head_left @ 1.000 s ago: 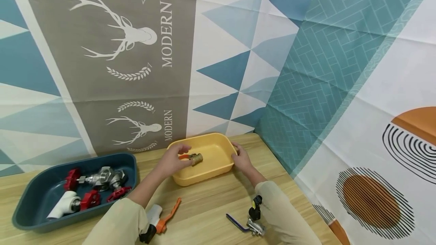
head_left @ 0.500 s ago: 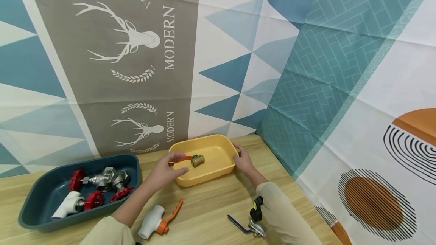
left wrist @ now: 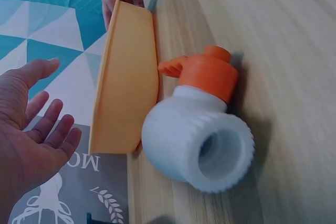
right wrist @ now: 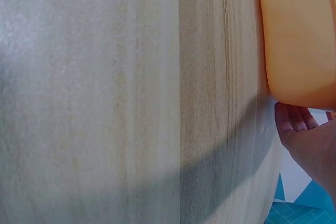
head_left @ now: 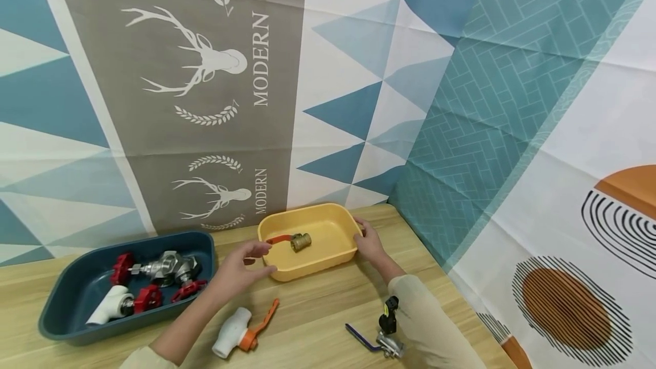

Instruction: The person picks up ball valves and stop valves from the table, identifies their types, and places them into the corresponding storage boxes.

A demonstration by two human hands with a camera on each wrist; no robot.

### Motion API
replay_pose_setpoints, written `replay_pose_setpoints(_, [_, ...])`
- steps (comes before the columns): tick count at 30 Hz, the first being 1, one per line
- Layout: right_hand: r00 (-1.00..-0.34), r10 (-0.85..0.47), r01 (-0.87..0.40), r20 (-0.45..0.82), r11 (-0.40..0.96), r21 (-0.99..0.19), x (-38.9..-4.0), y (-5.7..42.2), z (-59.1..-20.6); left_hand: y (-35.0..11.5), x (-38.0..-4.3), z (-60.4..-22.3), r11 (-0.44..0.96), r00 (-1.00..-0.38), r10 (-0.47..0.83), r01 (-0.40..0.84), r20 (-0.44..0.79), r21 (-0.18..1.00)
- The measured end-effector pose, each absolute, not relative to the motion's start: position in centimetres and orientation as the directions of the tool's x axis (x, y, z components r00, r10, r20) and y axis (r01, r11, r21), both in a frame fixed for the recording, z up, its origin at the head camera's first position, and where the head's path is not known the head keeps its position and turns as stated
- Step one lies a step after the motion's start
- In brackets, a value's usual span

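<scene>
A yellow plastic tray (head_left: 330, 235) stands against the back wall. In it lies a brass ball valve (head_left: 300, 242) with a red lever pointing left. My left hand (head_left: 238, 275) hovers at the tray's left end, fingers spread and loosely bent, holding nothing; the left wrist view shows the palm bare. At the right end, my right hand (head_left: 370, 244) grips the tray's rim, thumb at the edge and fingers against the outer side. The right wrist view shows those fingers (right wrist: 294, 119) at the tray's corner.
A white ball valve (head_left: 233, 332) with an orange lever lies in front of the tray. Near my right sleeve is a metal ball valve (head_left: 389, 345) with a blue lever. A dark blue bin (head_left: 72, 295) at left holds several red-handled valves (head_left: 166, 266).
My left hand has let go of the brass ball valve and drawn back leftward, out of the tray. The valve stays in the tray. My right hand keeps its place on the rim.
</scene>
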State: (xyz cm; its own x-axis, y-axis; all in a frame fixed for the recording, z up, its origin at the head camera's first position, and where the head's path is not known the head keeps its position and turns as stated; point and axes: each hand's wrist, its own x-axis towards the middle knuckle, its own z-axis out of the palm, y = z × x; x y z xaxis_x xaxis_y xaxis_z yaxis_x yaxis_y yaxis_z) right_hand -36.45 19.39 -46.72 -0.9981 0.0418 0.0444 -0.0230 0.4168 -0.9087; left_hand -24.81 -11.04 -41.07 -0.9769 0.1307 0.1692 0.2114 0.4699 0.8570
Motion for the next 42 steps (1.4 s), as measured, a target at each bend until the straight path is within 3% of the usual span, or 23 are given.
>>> replay_pose_setpoints(21, [-0.997,0.038,-0.047,0.068,0.416,-0.908,-36.3,19.4,-46.9,-12.5,-21.4,-42.3,0.519,-0.995,0.094,0.086,0.043,0.850])
replay_pose_setpoints(42, [-0.998,0.032,-0.042,0.061,0.421,-0.906,-36.5,19.3,-46.8,-14.4,-19.0,-44.4,0.608,-0.998,0.059,0.040,0.005,0.793])
